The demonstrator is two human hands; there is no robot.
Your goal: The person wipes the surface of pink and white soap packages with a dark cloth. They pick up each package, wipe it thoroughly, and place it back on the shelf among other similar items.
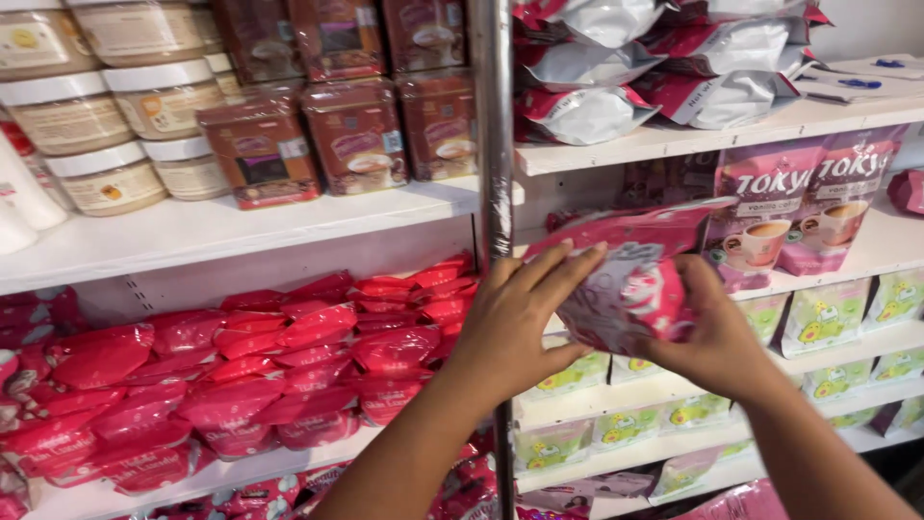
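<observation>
A left hand (pixel 515 323) and right hand (pixel 712 332) clasp a pink-and-white foil pouch (pixel 630 279) before the middle shelf (pixel 890 246), just beside standing pink pouches (pixel 794 207). Keeping it upright and sliding it in squarely would likely avoid toppling neighbours; its far edge looks blurred.

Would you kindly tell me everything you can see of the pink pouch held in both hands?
The pink pouch is a glossy, flexible foil-like packet, pink with a pale printed patch, slightly crumpled. It is held tilted in front of the shelf, clear of it. The left hand grips its left edge with fingers spread over the front; the right hand clasps its right side.
</observation>
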